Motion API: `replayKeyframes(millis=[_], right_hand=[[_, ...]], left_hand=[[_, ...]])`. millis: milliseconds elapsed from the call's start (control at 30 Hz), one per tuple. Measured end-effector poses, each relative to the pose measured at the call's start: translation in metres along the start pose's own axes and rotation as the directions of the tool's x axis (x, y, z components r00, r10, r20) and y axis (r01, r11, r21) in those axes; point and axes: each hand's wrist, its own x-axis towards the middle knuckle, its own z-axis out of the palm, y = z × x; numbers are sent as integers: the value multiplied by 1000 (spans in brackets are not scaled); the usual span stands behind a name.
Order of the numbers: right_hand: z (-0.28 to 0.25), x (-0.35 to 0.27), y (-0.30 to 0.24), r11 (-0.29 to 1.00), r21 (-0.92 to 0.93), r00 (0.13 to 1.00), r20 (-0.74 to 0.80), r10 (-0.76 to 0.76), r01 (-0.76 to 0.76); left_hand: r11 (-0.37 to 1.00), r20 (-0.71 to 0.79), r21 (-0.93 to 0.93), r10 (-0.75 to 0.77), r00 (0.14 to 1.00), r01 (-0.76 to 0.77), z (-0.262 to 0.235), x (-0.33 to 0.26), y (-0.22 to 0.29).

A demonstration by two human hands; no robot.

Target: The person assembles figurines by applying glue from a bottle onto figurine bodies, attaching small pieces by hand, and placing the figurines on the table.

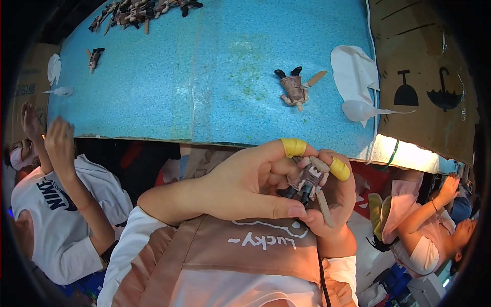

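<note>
Between my two hands, in front of my chest, is a small toy figurine point(313, 176) with a brown and white body, black boots and a flat tan blade-like piece sticking out. My left hand point(232, 187) reaches across from the left, its fingers closed around the boots' side. My right hand point(341, 197) curls about the other side, near the blade-like piece. Yellow tape wraps a finger on each hand. A similar figurine point(294, 89) lies on the blue table point(220, 97) ahead of my hands, head toward me.
A white squeeze bottle point(360, 110) with a thin nozzle lies at the table's right edge beside a white cloth point(353, 69). More figurines point(135, 13) are heaped far left, one point(94, 60) lying apart. A cardboard box point(424, 61) stands right. People sit on both sides.
</note>
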Motion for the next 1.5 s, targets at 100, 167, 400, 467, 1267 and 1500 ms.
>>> replayKeyframes(millis=[100, 167, 400, 467, 1267, 1500], right_hand=[[-13, 6, -6, 954, -280, 985, 161, -65, 109], [-19, 7, -4, 934, -321, 978, 185, -97, 154], [-15, 0, 4, 991, -104, 994, 70, -80, 87], [-18, 0, 7, 989, -106, 993, 70, -93, 100], [-42, 38, 18, 536, -822, 854, -131, -504, 190], [-42, 46, 23, 415, -895, 871, -68, -486, 162]], left_hand=[[992, -60, 112, -51, 997, 57, 0, 0, 9], [923, -86, 379, -43, 995, 72, 1, 1, 15], [823, -138, 554, 245, 960, -130, 5, 7, -3], [746, -90, 639, 313, 946, -186, 6, 10, -3], [-128, 258, 965, 273, 927, -231, -43, 61, 66], [-52, 79, 996, 131, 988, -73, -48, 64, 97]])
